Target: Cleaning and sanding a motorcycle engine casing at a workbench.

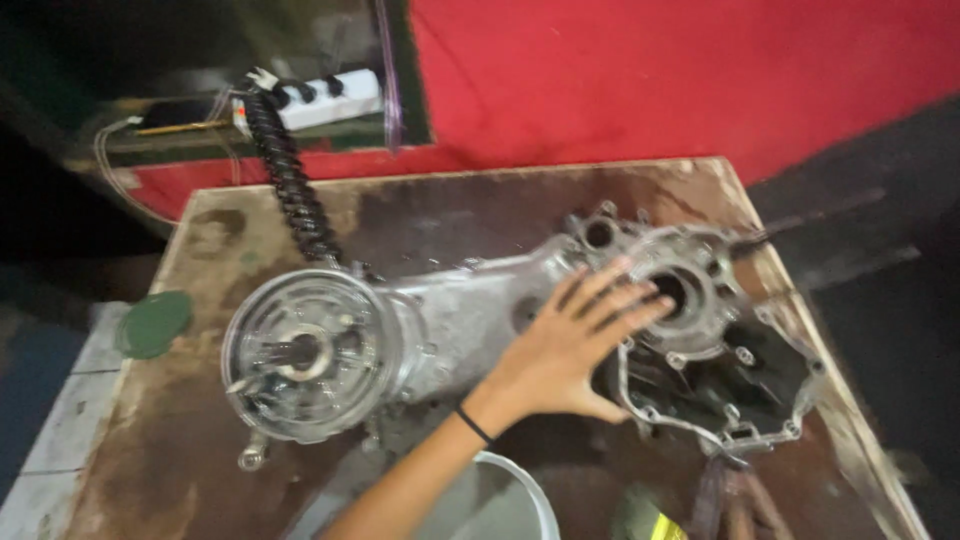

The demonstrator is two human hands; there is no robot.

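Head cam looks straight down on a stained brown wooden table with a big grey cast-metal engine casing lying across it, running left to right. On its left end sits a round shiny metal drum with a shaft poking up in the middle; on the right end is the open crankcase part, with a round bore and bolt holes around the rim.

Only one hand is in shot, and I honestly can't say whether it's the left or the right. That hand comes in from the near edge, a thin black band on the wrist, and rests flat on the casing just left of the round bore, fingers spread apart and stretched out, not gripping anything.

A black coiled cable runs from the drum to the far left, up to a white power strip. Red wall behind. A white bucket rim sits near, under the forearm, and a green round lid lies off the table's left edge.
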